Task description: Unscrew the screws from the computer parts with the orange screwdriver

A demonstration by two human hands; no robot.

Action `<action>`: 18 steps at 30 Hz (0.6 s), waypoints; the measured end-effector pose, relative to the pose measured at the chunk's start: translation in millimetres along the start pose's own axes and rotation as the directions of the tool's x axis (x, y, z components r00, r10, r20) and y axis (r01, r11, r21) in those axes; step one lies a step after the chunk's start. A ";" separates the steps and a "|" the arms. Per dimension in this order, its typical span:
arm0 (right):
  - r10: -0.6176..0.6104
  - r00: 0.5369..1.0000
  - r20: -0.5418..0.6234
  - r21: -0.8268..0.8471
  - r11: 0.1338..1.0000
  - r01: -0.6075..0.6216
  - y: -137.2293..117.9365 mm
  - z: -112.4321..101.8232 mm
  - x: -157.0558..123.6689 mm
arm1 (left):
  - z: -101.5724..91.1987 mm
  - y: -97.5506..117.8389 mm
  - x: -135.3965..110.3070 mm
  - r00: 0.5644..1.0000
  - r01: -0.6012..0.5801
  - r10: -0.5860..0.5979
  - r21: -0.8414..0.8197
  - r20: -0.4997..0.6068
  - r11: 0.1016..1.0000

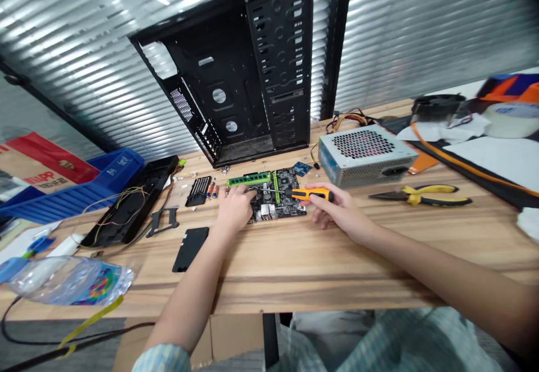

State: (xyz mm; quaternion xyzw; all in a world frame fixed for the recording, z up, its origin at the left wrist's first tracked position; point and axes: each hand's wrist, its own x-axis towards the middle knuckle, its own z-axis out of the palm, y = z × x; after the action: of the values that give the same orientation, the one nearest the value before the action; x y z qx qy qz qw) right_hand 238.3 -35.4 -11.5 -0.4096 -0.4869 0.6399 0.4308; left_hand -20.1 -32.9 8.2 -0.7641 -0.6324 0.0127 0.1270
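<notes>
A green-and-black computer motherboard [275, 206] lies flat on the wooden desk [303, 265], with a green RAM stick [248, 179] seated near its far edge. My left hand [236, 206] has curled fingers on the board's left edge, hiding that corner. My right hand [337, 209] grips a yellow-and-black screwdriver [309, 194] from the right. Its thin metal shaft runs left, low over the board, and its tip ends beside my left fingers. The tip itself is hidden.
An upended black PC case [236, 69] stands behind the board. A metal power supply [366, 156] sits to the right, with yellow-handled pliers [421, 195] in front of it. To the left lie a black panel [135, 198], a black slab [190, 248], and a crumpled plastic bottle [69, 279].
</notes>
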 end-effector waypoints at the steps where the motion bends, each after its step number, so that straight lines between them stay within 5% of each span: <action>1: 0.004 1.000 -0.005 0.004 1.000 -0.004 -0.4 0.1 -0.1 | 0.2 0.2 -0.1 1.000 0.000 0.000 -0.001 0.003 1.000; 18: 0.001 1.000 -0.004 0.021 1.000 -0.001 -0.5 -0.8 0.6 | 1.6 -0.3 -0.9 1.000 -0.014 0.015 -0.024 0.019 1.000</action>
State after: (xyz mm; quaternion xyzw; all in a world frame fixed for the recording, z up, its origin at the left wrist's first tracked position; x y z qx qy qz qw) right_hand 238.9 -34.5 -11.3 -0.4064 -0.4792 0.6445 0.4357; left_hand -20.9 -33.5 6.5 -0.7699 -0.6282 0.0131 0.1117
